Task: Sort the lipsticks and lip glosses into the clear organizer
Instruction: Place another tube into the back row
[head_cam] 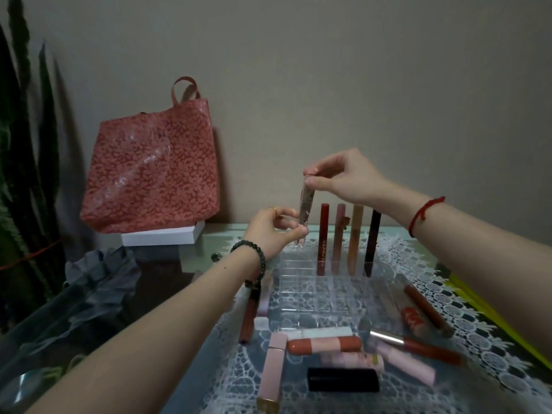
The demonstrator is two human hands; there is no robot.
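Head view: the right hand (343, 177) pinches the top of a pale, glittery gloss tube (305, 209). The left hand (270, 231) pinches its lower end, steadying it near-upright at the back row of the clear organizer (313, 297), just left of the red tube (323, 237) (first of four standing there). The step in hand looks like seating a fifth piece. Next calls for a straight push down into the free slot, then both hands letting go. Loose lipsticks (324, 345) lie unsorted on the lace mat (418, 264).
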